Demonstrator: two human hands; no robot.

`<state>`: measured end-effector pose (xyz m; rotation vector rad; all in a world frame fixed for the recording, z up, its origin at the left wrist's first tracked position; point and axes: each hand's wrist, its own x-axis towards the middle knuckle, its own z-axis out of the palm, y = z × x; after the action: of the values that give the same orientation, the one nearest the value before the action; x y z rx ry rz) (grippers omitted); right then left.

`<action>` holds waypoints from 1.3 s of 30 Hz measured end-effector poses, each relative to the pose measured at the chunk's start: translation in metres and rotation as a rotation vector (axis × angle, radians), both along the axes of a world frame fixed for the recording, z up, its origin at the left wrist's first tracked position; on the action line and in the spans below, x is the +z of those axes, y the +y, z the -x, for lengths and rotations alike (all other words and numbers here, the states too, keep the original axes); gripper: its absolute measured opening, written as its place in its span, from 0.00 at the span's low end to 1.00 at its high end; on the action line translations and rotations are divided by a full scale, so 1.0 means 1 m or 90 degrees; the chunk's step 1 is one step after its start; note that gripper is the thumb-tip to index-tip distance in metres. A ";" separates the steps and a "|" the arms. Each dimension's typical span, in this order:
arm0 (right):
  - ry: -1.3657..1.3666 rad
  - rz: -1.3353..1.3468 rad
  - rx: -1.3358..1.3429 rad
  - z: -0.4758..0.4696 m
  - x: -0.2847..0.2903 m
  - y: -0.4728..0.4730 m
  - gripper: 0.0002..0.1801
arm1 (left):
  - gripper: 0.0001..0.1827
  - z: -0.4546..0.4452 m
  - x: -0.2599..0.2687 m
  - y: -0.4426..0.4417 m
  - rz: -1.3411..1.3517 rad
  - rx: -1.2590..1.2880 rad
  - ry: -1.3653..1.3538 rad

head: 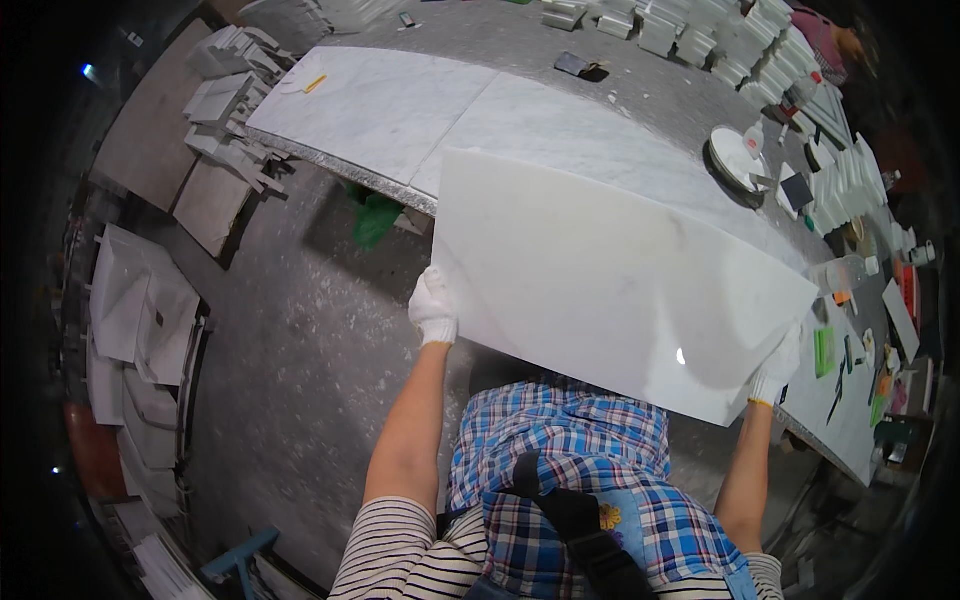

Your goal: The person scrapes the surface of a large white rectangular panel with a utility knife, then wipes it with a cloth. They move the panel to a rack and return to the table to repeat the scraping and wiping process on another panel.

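A large polished white stone slab (570,262) is held in front of me, over the near edge of the workbench. My left hand (434,304), in a white knitted glove, grips its left edge. At the right edge my right hand (778,367) holds it in a matching glove; some of its fingers are hidden. Beneath and beyond the slab lie pale grey-veined marble panels (375,97), with a seam between two of them. On the far left panel rests a yellow utility knife (316,84).
White stone pieces (727,37) stand in rows at the bench's back right. Near them are a white plate (739,161), a clear plastic bottle (847,274) and a green block (825,352). Stacked slabs (142,307) stand on the left floor. A person (825,45) is partly visible at top right.
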<state>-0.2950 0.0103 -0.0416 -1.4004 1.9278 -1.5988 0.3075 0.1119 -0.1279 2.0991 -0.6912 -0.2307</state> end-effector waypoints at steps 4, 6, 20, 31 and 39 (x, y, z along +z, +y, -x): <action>-0.096 0.013 0.016 -0.005 0.002 -0.002 0.23 | 0.25 0.000 0.000 0.001 0.034 -0.002 0.019; -0.143 0.016 0.059 -0.007 0.003 -0.004 0.23 | 0.24 -0.010 -0.025 0.002 0.064 0.016 0.037; -0.121 -0.004 0.057 -0.013 0.010 -0.002 0.24 | 0.26 -0.004 0.007 0.008 -0.046 -0.008 -0.012; -0.084 -0.025 0.095 -0.019 0.013 0.000 0.25 | 0.25 -0.002 0.020 0.012 -0.062 -0.022 -0.030; -0.045 -0.049 0.043 -0.009 0.008 0.000 0.27 | 0.22 0.000 0.018 0.021 -0.044 -0.020 -0.120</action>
<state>-0.2863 0.0100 -0.0338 -1.3448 1.8610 -1.5063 0.3079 0.1328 -0.1100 2.1969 -0.8379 -0.0751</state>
